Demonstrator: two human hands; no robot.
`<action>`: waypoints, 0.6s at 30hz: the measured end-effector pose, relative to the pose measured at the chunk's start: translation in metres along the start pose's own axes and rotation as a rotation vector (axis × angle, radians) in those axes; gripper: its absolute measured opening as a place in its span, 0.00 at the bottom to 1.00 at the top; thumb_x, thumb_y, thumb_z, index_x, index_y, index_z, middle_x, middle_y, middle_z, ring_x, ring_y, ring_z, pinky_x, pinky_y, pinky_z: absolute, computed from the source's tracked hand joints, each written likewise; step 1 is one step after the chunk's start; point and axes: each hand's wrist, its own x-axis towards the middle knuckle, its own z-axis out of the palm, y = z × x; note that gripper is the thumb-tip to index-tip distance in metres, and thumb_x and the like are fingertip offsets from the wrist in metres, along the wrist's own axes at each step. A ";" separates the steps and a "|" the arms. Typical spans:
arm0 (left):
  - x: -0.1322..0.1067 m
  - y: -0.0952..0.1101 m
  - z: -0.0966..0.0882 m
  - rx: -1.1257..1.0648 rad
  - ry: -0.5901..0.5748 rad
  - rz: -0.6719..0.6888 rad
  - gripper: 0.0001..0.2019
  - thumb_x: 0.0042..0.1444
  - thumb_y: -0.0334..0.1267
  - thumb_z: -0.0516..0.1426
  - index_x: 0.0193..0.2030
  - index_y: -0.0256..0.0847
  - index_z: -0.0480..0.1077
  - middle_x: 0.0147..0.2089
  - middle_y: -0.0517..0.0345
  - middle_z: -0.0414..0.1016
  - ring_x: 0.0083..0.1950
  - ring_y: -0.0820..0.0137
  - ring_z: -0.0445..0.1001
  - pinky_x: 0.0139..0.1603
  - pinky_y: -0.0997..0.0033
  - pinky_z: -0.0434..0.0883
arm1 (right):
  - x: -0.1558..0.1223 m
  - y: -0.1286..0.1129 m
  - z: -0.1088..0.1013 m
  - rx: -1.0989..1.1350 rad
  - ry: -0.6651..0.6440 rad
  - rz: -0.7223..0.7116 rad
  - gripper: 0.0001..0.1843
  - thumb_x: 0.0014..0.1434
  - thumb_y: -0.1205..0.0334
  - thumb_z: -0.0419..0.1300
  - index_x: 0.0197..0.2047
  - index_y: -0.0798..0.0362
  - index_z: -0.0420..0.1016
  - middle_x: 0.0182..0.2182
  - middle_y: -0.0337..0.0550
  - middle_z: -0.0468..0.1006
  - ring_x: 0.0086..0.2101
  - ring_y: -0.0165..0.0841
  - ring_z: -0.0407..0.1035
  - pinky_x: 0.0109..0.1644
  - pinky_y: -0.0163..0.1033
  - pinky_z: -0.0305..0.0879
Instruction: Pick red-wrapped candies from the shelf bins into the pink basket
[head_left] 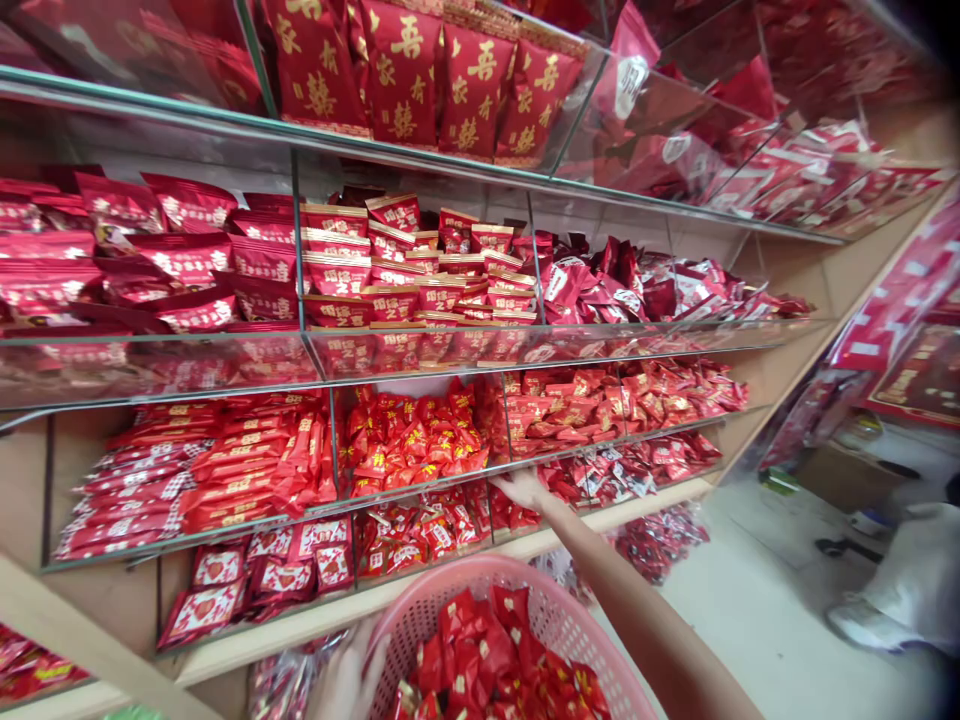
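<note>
A pink perforated plastic basket [495,568] stands low in front of me, part filled with red-wrapped candy packets [480,655]. My left hand [349,675], slightly blurred, lies against the basket's left outer side with its fingers stretched out and apart. Farther forward, my right hand [519,490] reaches to the lower shelf, at the divider beside a compartment of red candies [514,515]. Its fingers are extended, and I see nothing held in them. To its left are red candies with yellow print [420,440] and, below, more small wrapped candies [424,535].
Glass-fronted shelves [420,350] with upright dividers hold rows of red packets. Large red bags [405,75] fill the top. Bagged candy [660,540] lies on the floor at right. A person's leg and shoe [874,620] show at far right. A wooden bar [82,630] crosses lower left.
</note>
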 end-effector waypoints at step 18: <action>0.001 0.001 0.000 0.008 0.054 0.046 0.18 0.58 0.42 0.46 0.51 0.46 0.69 0.48 0.58 0.77 0.48 0.65 0.76 0.46 0.69 0.74 | -0.072 0.010 0.019 0.009 0.147 -0.287 0.23 0.61 0.51 0.49 0.55 0.53 0.63 0.50 0.53 0.71 0.53 0.42 0.60 0.59 0.52 0.47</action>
